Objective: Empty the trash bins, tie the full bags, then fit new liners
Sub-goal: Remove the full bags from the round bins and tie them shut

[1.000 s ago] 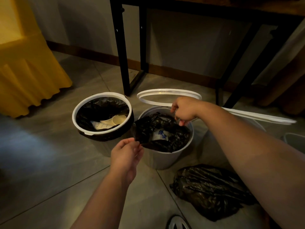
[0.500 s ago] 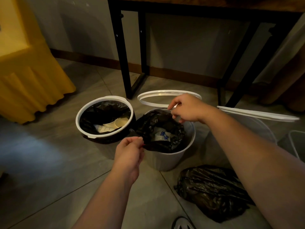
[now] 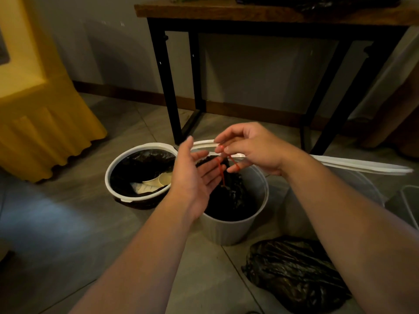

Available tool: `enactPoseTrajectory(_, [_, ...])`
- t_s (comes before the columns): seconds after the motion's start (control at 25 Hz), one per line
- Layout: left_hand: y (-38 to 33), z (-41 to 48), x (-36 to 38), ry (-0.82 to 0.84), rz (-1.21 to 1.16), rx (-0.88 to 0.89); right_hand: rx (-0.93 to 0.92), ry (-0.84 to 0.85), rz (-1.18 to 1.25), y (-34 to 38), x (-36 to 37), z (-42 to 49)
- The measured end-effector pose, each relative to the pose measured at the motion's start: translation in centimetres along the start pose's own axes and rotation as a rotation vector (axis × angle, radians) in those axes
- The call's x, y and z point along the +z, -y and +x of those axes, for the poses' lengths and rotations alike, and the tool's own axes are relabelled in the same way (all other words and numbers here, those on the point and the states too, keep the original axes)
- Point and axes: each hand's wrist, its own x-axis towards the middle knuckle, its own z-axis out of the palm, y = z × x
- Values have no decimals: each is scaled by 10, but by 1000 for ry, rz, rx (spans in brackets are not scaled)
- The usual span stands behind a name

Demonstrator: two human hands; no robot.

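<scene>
Head view, right hand [image 3: 254,150]: raised over the far rim of the middle bin; fingers bent, hooking the red drawstring [image 3: 221,172], which loops over two fingertips and runs down into the black bag
Left hand [image 3: 192,177]: palm turned towards the right hand; fingers straight and together, holding nothing; the fingertips lie just beside the string, and whether they touch it I cannot tell
Black bag [image 3: 231,200]: inside the middle bin [image 3: 235,230], a white ribbed bin standing on the floor tiles; its top is gathered up towards the string
In the way: the left hand hides the bin's near-left rim and part of the bag; the right forearm crosses in front of the right bin and a corner of the full bag
Left bin [image 3: 118,168]: just beside the middle bin; a white rim ring clamps a black liner; pale paper cups [image 3: 158,180] lie inside (the light is too dim to read more)
Loose ring [image 3: 204,143]: white, behind the hands, at the far side of the middle bin
Right bin [image 3: 360,191]: pale, largely behind the forearm; a second white ring [image 3: 362,165] lies tilted across its top
Full bag [image 3: 294,275]: black and crumpled, on the floor near the middle bin's right side
Table [image 3: 167,87]: black metal legs, wooden top, against the wall behind the bins
Yellow cloth [image 3: 34,114]: draped to the floor at far left, well apart from the bins
</scene>
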Motion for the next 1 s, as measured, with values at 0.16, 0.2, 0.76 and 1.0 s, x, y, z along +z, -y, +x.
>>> enactPoseTrajectory(0.16, [-15,1,10,37,17,-21,-116,61,-127,16,4,-14])
enactPoseTrajectory(0.2, [-17,2,10,41,34,-24,-156,59,-193,21,4,-17])
enactPoseTrajectory(0.76, [-49,-12,8,137,217,13,137,116,-606,-64,5,-17])
enactPoseTrajectory(1.0, [-45,-22,20,193,307,-1,-115,-199,-307,-91,68,14])
